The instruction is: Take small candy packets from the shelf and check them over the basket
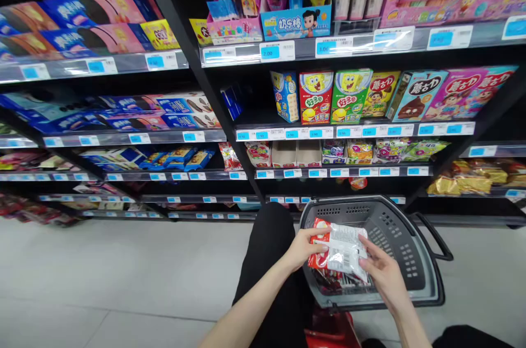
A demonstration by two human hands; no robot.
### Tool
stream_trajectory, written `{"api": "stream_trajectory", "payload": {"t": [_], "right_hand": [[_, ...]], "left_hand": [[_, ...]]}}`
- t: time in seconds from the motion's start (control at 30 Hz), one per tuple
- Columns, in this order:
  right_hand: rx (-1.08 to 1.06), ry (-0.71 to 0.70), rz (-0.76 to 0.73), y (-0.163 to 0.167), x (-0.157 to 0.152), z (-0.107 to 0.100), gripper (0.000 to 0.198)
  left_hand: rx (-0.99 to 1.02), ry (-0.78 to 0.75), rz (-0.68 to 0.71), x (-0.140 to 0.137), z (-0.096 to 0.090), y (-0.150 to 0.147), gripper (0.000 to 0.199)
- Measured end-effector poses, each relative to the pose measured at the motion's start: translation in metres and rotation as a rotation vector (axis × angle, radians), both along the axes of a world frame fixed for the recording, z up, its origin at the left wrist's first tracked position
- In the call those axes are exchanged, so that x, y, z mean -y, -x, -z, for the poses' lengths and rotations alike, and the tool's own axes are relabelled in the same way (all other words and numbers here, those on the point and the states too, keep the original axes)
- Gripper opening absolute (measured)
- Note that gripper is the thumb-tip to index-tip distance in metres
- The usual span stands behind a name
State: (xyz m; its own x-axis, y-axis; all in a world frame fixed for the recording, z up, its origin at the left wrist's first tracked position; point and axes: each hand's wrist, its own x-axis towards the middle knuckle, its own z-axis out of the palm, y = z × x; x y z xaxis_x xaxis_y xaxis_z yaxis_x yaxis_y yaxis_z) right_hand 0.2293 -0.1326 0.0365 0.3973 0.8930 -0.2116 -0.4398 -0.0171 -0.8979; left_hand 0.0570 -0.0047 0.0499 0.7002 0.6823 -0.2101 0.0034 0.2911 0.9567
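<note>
Both my hands hold a red and white snack bag (342, 246) above a grey shopping basket (396, 235). Its printed back, with a barcode, faces up. My left hand (303, 250) pinches the red end between thumb and fingers. On the white end, my right hand (381, 270) has its thumb and fingertips closed. Under the bag, dark red packages (329, 279) lie in the basket, partly hidden by it.
Store shelves stand ahead, with several snack boxes (315, 97), small candy bags (360, 152) and cookie boxes (139, 104). The basket's black handle (441, 241) hangs out to the right. My knee (273, 238) is left of the basket. Something red (331, 331) sits below it.
</note>
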Motion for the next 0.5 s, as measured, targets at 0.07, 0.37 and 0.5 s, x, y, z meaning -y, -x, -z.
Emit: {"api": "stream_trajectory", "payload": {"t": [0.07, 0.37, 0.5], "right_hand": [[0.132, 0.061, 0.063, -0.003, 0.001, 0.004, 0.049], [0.637, 0.066, 0.254, 0.010, -0.004, 0.008, 0.024], [0.675, 0.147, 0.225, 0.011, -0.007, 0.007, 0.027]], "left_hand": [[-0.041, -0.056, -0.060, 0.002, 0.001, -0.004, 0.047], [-0.255, -0.425, -0.165, 0.003, -0.003, -0.007, 0.015], [-0.269, -0.525, -0.170, 0.003, -0.010, -0.007, 0.017]]}}
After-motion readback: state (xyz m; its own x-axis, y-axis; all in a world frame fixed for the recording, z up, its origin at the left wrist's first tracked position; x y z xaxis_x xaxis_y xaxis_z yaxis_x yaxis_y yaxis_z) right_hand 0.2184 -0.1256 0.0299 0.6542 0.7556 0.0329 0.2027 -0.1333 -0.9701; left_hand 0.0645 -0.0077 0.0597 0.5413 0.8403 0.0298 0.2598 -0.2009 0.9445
